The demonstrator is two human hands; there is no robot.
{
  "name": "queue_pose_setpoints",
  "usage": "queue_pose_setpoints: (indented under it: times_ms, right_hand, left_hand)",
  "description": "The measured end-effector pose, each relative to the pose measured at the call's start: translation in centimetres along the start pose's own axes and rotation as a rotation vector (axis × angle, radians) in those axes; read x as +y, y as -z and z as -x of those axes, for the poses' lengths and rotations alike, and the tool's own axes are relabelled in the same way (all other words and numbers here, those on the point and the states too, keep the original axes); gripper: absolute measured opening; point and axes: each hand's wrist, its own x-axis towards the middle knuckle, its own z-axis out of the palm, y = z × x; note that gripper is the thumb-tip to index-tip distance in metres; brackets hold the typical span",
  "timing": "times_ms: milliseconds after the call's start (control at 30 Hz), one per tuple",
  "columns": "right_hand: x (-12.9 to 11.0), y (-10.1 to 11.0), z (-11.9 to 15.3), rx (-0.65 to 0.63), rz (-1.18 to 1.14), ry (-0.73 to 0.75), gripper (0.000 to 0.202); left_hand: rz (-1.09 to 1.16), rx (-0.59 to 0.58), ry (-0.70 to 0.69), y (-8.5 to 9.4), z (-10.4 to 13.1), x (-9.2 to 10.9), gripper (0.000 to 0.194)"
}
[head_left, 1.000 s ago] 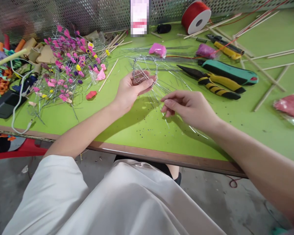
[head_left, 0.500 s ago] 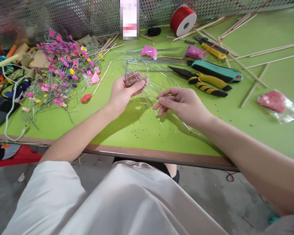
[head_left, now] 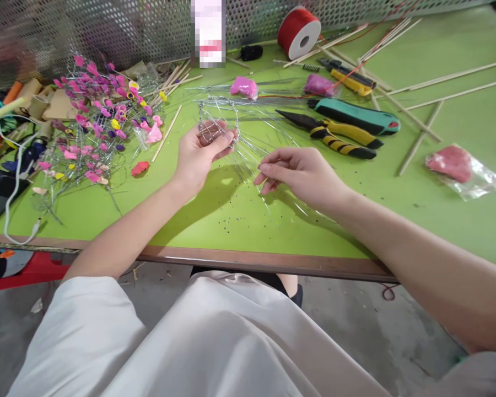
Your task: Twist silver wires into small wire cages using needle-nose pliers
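Note:
My left hand (head_left: 204,149) is closed round the lower part of a small silver wire frame (head_left: 237,122), thumb on top. The frame is a rounded loop of twisted wire with thin strands crossing inside it, raised above the green table. Loose wire ends (head_left: 248,157) fan out from it to the lower right. By those ends, my right hand (head_left: 293,171) has its thumb and fingers pressed together in a pinch; whatever is between the fingertips is too thin to make out. More straight wires (head_left: 268,101) lie on the table behind the frame.
Long-nose pliers (head_left: 334,134) and a green-handled tool (head_left: 355,116) lie at right, near a yellow utility knife (head_left: 351,80), a red spool (head_left: 300,33) and wooden sticks (head_left: 421,135). A bagged pink lump (head_left: 450,164) sits far right. Wire stems with pink pieces (head_left: 95,121) cover the left.
The whole view has shifted, so everything sits slightly further left. Both hands keep nearly the same pose, and the wire frame is still in my left hand.

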Motion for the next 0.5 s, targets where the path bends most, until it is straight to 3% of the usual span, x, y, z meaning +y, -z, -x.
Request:
queue_pose_setpoints:
  times_ms: [233,500]
  right_hand:
    - [-0.58,-0.29,0.05,0.025,-0.061,-0.124,0.024]
    - [-0.32,-0.01,-0.07,-0.013,-0.167,-0.139,0.02]
  left_hand:
    - [-0.002,0.071,-0.017,0.31,-0.76,0.51,0.015]
    - [-0.01,0.088,0.048,-0.22,-0.45,0.99,0.015]
